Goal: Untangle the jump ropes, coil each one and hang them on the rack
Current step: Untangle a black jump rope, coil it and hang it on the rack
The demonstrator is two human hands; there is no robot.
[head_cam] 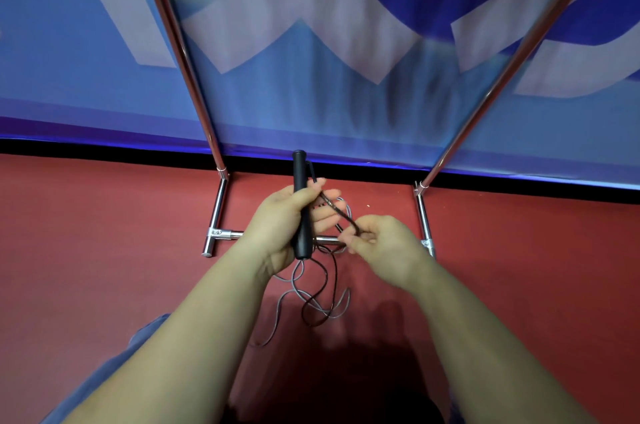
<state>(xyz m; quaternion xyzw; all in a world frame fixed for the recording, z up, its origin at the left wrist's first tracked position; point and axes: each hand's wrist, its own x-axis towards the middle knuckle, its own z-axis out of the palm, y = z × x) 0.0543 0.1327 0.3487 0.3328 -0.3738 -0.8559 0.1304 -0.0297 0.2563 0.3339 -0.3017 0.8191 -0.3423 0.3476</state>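
Left hand (pixel 280 223) gripping black handle (pixel 300 205) upright; right hand (pixel 377 243) pinching dark cord (pixel 341 216) at 3 o'clock. Ropes (pixel 318 299) tangling on floor at 6. Advice: be feeding cord slowly, keeping tension, tracing crossings.

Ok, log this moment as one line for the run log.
left hand: holds black handle | right hand: pinches dark cord | cords: tangled, hanging | rack: nothing visibly hung

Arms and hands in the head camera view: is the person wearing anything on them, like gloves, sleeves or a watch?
Nothing shows on them. The left hand and right hand are bare, without gloves, rings or a watch. Both forearms are uncovered down to the bottom edge of the picture, and no sleeve is visible. Blue-grey cloth shows under the left forearm.
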